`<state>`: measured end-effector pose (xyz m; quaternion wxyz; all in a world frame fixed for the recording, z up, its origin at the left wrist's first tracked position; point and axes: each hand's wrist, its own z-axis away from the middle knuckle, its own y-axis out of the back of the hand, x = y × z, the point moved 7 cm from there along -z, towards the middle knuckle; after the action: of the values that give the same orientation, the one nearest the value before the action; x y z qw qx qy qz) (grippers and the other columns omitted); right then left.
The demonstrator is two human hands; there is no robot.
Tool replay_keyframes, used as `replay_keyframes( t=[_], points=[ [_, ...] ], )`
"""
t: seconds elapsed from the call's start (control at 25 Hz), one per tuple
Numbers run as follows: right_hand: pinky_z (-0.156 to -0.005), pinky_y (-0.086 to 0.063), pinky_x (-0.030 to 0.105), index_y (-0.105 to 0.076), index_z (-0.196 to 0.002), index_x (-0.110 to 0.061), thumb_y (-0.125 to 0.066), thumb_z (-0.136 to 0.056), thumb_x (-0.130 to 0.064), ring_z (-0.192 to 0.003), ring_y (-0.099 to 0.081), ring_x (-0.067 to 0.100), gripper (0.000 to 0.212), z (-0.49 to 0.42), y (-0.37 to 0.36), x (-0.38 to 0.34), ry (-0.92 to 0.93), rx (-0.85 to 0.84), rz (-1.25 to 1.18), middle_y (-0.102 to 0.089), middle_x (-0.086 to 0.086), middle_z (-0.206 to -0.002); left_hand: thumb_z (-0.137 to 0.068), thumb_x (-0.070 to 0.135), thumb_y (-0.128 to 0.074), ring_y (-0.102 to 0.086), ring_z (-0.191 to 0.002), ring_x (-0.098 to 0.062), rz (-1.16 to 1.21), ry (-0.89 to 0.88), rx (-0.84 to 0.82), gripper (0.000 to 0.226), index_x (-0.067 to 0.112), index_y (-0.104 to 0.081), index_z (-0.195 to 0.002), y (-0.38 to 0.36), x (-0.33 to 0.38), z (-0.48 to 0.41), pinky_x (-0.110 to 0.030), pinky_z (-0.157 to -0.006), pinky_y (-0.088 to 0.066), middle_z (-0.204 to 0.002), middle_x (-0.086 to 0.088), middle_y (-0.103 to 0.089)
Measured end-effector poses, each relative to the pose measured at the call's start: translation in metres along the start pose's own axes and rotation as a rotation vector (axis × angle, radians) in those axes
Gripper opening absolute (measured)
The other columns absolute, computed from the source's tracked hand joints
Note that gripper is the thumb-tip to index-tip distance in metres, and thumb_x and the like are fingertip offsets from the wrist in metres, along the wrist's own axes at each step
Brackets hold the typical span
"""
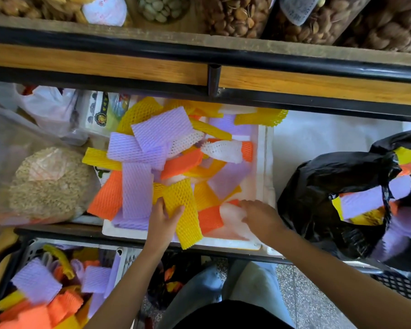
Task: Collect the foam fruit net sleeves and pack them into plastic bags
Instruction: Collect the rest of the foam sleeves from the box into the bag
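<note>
A white foam box (266,162) on the lower shelf holds a heap of purple, yellow, orange and white foam net sleeves (161,131). My left hand (163,222) pinches a long yellow sleeve (183,210) at the box's front edge, thumb on one side and fingers on the other. My right hand (259,216) reaches into the box's front right corner, its fingers curled down onto a white sleeve (233,213); the grip itself is hidden. A black plastic bag (330,186) to the right stands partly filled with sleeves.
A clear bag of grain (50,184) lies left of the box, with white bags behind it. A crate (126,255) at lower left holds more sleeves. A wood-and-black shelf rail (199,67) runs overhead, with nuts above. My knees are below.
</note>
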<state>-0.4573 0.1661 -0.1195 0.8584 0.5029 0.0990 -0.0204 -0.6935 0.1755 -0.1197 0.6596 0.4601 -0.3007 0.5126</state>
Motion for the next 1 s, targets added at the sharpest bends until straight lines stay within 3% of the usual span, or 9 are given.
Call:
replay_keyframes(
  t=[0.12,0.24,0.32,0.48,0.6,0.68,0.8,0.92,1.0],
  points=[
    [-0.087,-0.046,0.035,-0.054,-0.12,-0.012,-0.058,-0.092,-0.014,-0.101,-0.059,0.022,0.029,0.004,0.031,0.005,-0.081,0.262,-0.662,-0.064,0.004,-0.109,-0.07,0.037,-0.06,-0.056,-0.082,-0.014,-0.022,0.051,0.021,0.03,0.021,-0.05,-0.094,0.0,-0.003,0.004,-0.03,-0.074,-0.039,-0.093,-0.004,-0.059],
    [-0.063,-0.043,0.017,-0.056,-0.099,-0.012,-0.057,-0.092,-0.01,-0.074,-0.054,0.004,0.008,0.009,0.047,-0.016,-0.038,0.254,-1.133,-0.055,-0.004,-0.083,-0.084,0.033,-0.063,-0.055,-0.091,-0.011,0.073,0.103,-0.069,0.029,0.018,-0.05,-0.105,-0.017,0.001,0.012,-0.035,-0.087,-0.04,-0.101,0.001,-0.058],
    [-0.058,-0.039,0.011,-0.056,-0.102,-0.01,-0.056,-0.092,-0.012,-0.062,-0.051,-0.007,0.009,0.012,0.044,-0.04,0.002,0.162,-1.142,-0.053,-0.009,-0.079,-0.093,0.038,-0.054,-0.055,-0.111,-0.011,0.286,0.196,-0.128,0.04,0.017,-0.047,-0.127,-0.029,0.003,0.024,-0.035,-0.101,-0.041,-0.122,0.002,-0.058],
    [-0.064,-0.043,0.008,-0.054,-0.106,-0.012,-0.055,-0.094,-0.019,-0.073,-0.057,-0.006,0.014,0.013,0.023,-0.072,0.012,-0.055,-1.127,-0.06,-0.008,-0.087,-0.09,0.03,-0.045,-0.067,-0.088,0.001,0.563,0.214,-0.206,0.034,0.018,-0.048,-0.122,-0.036,0.029,0.045,-0.015,-0.066,-0.053,-0.109,0.003,-0.065],
    [-0.07,-0.048,0.018,-0.058,-0.108,-0.01,-0.054,-0.094,-0.025,-0.082,-0.06,0.007,0.02,0.017,0.017,-0.085,0.022,-0.234,-1.223,-0.065,-0.002,-0.094,-0.092,0.003,-0.053,-0.067,-0.081,0.002,0.444,0.141,-0.175,0.025,0.02,-0.048,-0.108,-0.022,0.036,0.048,-0.013,-0.059,-0.051,-0.102,0.004,-0.063],
    [-0.066,-0.049,0.016,-0.06,-0.102,-0.013,-0.057,-0.093,-0.023,-0.074,-0.062,0.003,0.015,0.017,0.018,-0.09,0.019,-0.277,-1.264,-0.066,-0.005,-0.087,-0.088,0.017,-0.064,-0.065,-0.091,-0.005,0.32,0.088,-0.162,0.022,0.027,-0.052,-0.104,-0.007,0.034,0.045,-0.013,-0.066,-0.05,-0.103,0.005,-0.064],
    [-0.057,-0.046,0.012,-0.057,-0.101,-0.012,-0.058,-0.092,-0.021,-0.07,-0.062,0.002,0.013,0.006,0.026,-0.083,-0.026,-0.137,-1.212,-0.063,-0.009,-0.081,-0.082,0.03,-0.066,-0.058,-0.09,0.005,0.086,-0.088,0.05,0.025,0.029,-0.055,-0.105,0.03,0.029,0.033,-0.009,-0.078,-0.043,-0.107,0.004,-0.06],
    [-0.071,-0.05,0.032,-0.054,-0.11,-0.01,-0.061,-0.088,-0.036,-0.086,-0.061,0.02,0.034,-0.01,0.028,-0.071,-0.077,0.016,-0.959,-0.064,0.002,-0.094,-0.086,0.008,-0.065,-0.052,-0.106,-0.018,-0.142,-0.164,0.362,0.036,0.012,-0.053,-0.12,0.074,0.023,0.011,-0.028,-0.092,-0.041,-0.118,-0.007,-0.052],
    [-0.079,-0.05,0.044,-0.052,-0.116,-0.007,-0.061,-0.087,-0.042,-0.091,-0.061,0.027,0.046,-0.015,0.028,-0.066,-0.105,0.061,-0.886,-0.063,0.009,-0.102,-0.08,0.009,-0.072,-0.041,-0.12,-0.03,-0.279,-0.085,0.409,0.057,0.002,-0.045,-0.13,0.087,0.011,-0.011,-0.034,-0.098,-0.032,-0.129,-0.017,-0.045]
  ],
)
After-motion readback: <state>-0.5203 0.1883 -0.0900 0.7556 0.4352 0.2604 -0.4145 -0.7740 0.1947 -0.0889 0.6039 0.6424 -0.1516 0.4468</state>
